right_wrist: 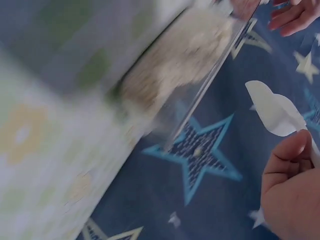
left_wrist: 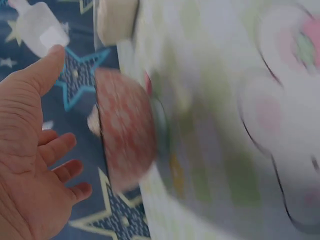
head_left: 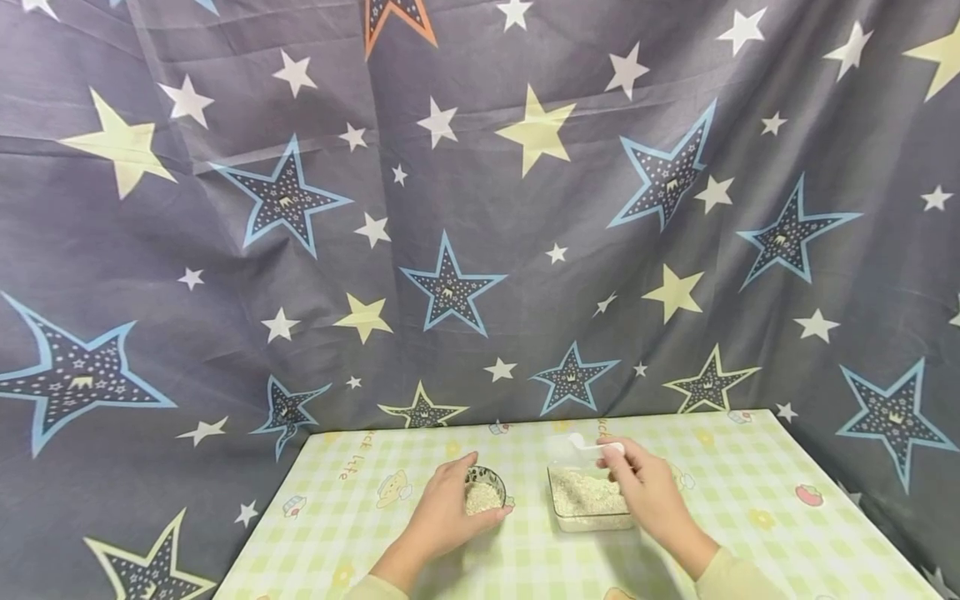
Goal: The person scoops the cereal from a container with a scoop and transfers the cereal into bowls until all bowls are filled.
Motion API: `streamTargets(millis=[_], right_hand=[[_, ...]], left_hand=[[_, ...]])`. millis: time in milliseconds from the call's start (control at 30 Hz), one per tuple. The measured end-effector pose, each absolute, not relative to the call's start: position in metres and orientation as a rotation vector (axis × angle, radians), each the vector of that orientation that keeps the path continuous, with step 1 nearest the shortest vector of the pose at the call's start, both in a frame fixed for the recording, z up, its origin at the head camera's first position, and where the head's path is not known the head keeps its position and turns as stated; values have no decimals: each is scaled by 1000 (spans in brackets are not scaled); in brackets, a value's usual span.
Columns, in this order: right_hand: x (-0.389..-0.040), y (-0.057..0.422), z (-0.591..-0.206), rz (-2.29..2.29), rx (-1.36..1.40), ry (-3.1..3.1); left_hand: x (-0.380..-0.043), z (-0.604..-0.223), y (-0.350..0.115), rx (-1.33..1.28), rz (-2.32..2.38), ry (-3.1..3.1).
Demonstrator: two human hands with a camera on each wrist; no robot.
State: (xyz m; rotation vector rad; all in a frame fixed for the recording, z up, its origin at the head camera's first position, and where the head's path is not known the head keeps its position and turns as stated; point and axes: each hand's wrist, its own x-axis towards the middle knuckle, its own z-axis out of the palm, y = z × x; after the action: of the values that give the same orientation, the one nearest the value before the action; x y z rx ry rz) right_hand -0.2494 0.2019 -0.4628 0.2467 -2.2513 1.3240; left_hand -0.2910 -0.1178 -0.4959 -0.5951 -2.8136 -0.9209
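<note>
Tablecloth [head_left: 825,550] lettered "life", scoop [right_wrist: 277,115] in right fingers [right_wrist: 294,146]

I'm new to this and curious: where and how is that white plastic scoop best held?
Probably by its slim handle, from the person's right: in the head view, the white plastic scoop has its wide end pointing left and its handle pointing right, where the right hand pinches it. That narrow part suits a pinch and should leave the wide end free.

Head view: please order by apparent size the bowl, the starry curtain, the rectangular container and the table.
1. Starry curtain
2. Table
3. Rectangular container
4. Bowl, partly hidden by the left hand
</note>
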Motion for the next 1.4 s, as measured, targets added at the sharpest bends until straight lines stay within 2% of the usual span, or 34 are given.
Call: streamTargets(millis=[267, 567, 833, 1400], right_hand=[[-251, 255, -467, 1368, 18, -2349], [-257, 264, -476, 1544, -43, -2418], [-261, 256, -486, 1745, -120, -2441], [-260, 252, -499, 1928, -231, -2408]], left_hand=[[-281, -482, -64, -734, -932, -2836], [-280, -491, -18, -771, -871, -2889], [-282, -501, -9, -657, -949, -2985], [-287, -503, -10, -655, -919, -2955]])
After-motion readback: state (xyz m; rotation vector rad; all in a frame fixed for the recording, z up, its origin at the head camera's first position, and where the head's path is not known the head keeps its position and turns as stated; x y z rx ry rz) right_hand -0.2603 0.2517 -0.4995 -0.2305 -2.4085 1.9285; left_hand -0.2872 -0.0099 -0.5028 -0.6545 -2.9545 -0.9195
